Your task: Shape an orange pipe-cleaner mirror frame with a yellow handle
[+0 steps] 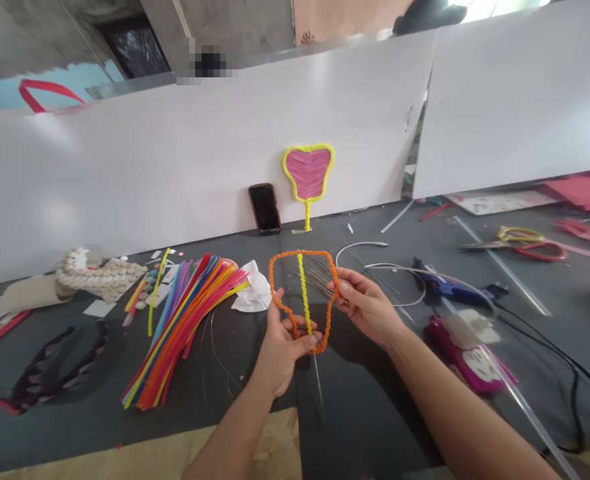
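Both hands hold up an orange pipe-cleaner frame [329, 319], shaped like a fan outline. A twisted yellow pipe cleaner [305, 293] runs down its middle, and a bare wire [319, 383] sticks out below. My left hand [282, 350] pinches the narrow lower end, its fingers partly behind the frame. My right hand [367, 303] grips the right side edge between thumb and fingers. Beyond, a finished-looking fan shape [309, 173] with yellow rim and pink filling leans on the white board. Behind the frame lie several thin metal wires [319, 280].
A bundle of coloured pipe cleaners [175, 333] lies left, beside white crumpled paper [253, 290]. A phone [265, 208] leans on the white board [199, 147]. At right are a blue glue gun [445, 285], scissors [519, 244], a magenta power strip [469, 357] and cables.
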`<control>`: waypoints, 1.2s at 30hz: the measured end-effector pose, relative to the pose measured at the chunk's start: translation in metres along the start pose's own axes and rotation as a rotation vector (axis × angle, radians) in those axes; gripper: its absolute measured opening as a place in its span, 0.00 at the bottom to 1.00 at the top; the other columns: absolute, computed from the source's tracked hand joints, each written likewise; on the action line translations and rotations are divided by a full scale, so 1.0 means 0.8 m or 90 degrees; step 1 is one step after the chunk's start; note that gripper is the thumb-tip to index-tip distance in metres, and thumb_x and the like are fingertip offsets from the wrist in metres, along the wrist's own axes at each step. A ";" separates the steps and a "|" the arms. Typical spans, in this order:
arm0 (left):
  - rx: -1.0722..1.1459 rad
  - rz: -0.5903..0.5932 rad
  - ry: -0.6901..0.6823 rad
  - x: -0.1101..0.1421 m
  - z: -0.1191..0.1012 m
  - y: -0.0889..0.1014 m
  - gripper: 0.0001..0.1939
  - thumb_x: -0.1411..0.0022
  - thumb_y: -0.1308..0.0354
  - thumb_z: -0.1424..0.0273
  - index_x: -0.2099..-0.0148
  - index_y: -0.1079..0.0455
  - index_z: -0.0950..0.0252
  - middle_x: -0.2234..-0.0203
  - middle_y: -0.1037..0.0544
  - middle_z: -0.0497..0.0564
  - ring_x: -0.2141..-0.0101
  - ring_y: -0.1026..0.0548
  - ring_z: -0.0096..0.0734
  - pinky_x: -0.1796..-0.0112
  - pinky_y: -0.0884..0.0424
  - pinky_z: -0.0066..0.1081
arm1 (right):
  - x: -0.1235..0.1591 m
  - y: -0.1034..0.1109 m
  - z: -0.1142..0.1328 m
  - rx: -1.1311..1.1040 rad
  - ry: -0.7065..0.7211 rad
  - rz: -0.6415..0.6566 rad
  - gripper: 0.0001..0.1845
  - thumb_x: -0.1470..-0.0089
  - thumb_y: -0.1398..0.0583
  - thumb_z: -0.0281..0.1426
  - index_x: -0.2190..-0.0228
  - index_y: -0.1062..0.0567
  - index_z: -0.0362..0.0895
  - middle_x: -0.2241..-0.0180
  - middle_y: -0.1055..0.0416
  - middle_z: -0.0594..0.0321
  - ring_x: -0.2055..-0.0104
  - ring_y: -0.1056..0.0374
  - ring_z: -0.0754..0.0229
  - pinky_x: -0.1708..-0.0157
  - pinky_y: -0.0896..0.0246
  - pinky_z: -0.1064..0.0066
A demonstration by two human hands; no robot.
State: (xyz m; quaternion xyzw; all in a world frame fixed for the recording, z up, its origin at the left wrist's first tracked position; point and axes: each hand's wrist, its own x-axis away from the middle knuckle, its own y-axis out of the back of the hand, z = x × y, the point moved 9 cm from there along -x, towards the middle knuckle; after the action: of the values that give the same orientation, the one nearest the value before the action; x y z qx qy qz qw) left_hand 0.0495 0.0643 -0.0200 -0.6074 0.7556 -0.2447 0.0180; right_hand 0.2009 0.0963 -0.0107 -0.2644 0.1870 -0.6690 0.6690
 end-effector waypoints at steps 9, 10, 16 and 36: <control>-0.011 0.008 -0.002 -0.001 0.005 0.001 0.52 0.56 0.33 0.76 0.36 0.61 0.49 0.70 0.27 0.44 0.69 0.24 0.29 0.64 0.28 0.34 | -0.003 0.007 -0.002 0.010 -0.009 -0.024 0.16 0.56 0.33 0.35 0.63 0.25 0.44 0.71 0.29 0.64 0.77 0.41 0.71 0.76 0.42 0.76; -0.015 0.006 -0.007 -0.002 0.004 0.002 0.52 0.55 0.33 0.76 0.36 0.61 0.49 0.70 0.27 0.44 0.69 0.24 0.29 0.63 0.29 0.34 | -0.003 0.007 -0.001 0.027 0.005 -0.027 0.16 0.54 0.34 0.36 0.62 0.25 0.45 0.70 0.29 0.64 0.76 0.40 0.70 0.75 0.42 0.75; -0.026 -0.019 -0.033 -0.003 -0.007 0.007 0.51 0.56 0.33 0.75 0.37 0.59 0.51 0.71 0.28 0.43 0.69 0.24 0.28 0.63 0.29 0.32 | 0.006 0.010 0.025 0.302 0.199 -0.073 0.18 0.49 0.39 0.36 0.55 0.29 0.51 0.58 0.31 0.61 0.71 0.38 0.65 0.69 0.39 0.69; -0.130 0.016 0.061 -0.002 0.008 0.009 0.48 0.57 0.32 0.69 0.37 0.52 0.65 0.68 0.25 0.51 0.65 0.26 0.33 0.63 0.31 0.34 | 0.007 0.004 -0.024 0.080 -0.064 0.008 0.21 0.54 0.35 0.38 0.59 0.29 0.44 0.74 0.29 0.65 0.82 0.45 0.71 0.82 0.50 0.76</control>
State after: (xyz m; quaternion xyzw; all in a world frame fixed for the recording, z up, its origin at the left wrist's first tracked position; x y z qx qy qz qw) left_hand 0.0455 0.0646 -0.0290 -0.5839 0.7842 -0.1951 -0.0774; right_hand 0.1920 0.0887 -0.0270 -0.2538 0.1125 -0.6613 0.6968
